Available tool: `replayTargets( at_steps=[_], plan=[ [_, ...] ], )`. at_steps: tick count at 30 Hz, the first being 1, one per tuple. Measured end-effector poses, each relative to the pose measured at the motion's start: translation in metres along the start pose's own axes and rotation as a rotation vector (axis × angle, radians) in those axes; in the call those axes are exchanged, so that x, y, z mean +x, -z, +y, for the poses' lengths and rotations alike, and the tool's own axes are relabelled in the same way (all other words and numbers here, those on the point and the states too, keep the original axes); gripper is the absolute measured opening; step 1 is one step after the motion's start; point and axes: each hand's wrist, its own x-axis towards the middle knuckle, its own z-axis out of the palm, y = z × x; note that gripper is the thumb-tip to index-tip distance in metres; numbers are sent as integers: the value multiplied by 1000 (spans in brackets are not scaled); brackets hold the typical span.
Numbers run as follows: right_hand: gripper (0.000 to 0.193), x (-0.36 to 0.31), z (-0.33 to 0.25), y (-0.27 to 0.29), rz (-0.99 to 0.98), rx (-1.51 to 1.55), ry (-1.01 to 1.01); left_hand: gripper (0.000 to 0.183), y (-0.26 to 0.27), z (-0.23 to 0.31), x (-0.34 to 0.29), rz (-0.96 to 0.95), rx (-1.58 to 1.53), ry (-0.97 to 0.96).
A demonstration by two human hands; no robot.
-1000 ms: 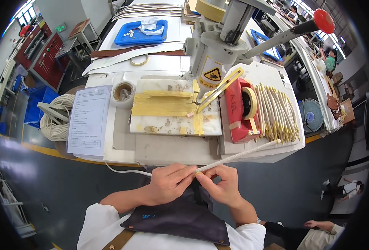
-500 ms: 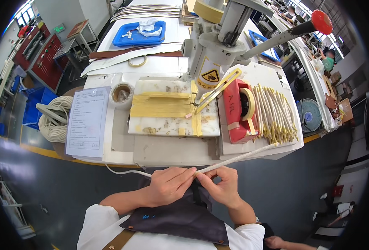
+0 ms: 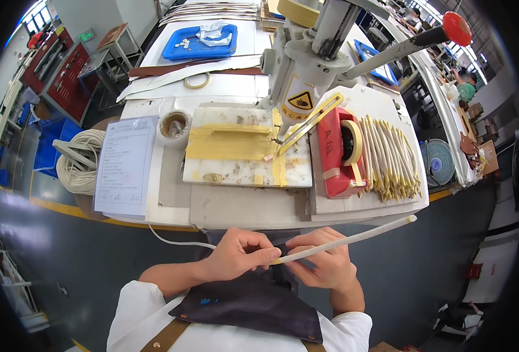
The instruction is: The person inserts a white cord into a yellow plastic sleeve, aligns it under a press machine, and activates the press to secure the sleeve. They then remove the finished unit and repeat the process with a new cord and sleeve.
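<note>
A white braided cord (image 3: 353, 239) runs across in front of me, its yellowish-tipped free end pointing up to the right. My left hand (image 3: 242, 256) pinches it between thumb and fingers, right beside a narrow yellow tape band (image 3: 276, 261) around the cord. My right hand (image 3: 327, 263) is loosely curled at the cord just right of that band, fingers behind it and thumb below. To the left, the cord's thin tail continues past my left hand toward the bench edge. Part of the right fingers' grip is hidden by the cord.
On the bench ahead stand a lever press (image 3: 306, 64), a yellow-taped white block (image 3: 236, 170), a red tape dispenser (image 3: 334, 155) and a bundle of yellow-tipped cord pieces (image 3: 391, 158). A printed sheet (image 3: 124, 167) and a cord coil (image 3: 80, 161) are at left.
My right hand has shifted right and loosened from its pinch beside the left hand. The cord's free end has moved right and slightly down, exposing the yellow tape band.
</note>
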Motion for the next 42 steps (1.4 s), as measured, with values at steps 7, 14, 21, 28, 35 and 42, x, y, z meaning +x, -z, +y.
replayTargets(
  at_steps=[7,14,21,28,35,42],
  plan=[
    [28,0,-2,1,77,-16,3,29,-17,-7,3,297,1033,-1023],
    [27,-11,7,-16,234,177,-93,16,-18,-9,2,76,807,-793],
    [49,-19,5,-34,353,604,-255,35,-13,4,1,-353,-27,112],
    [84,-33,25,-41,188,868,-117,33,-4,-12,10,-594,-505,476],
    [46,-45,19,-43,248,783,-489,25,-15,-17,2,46,850,-766],
    [35,-40,-8,-39,329,1277,-606,34,1,-12,5,272,1302,-1111]
  ],
)
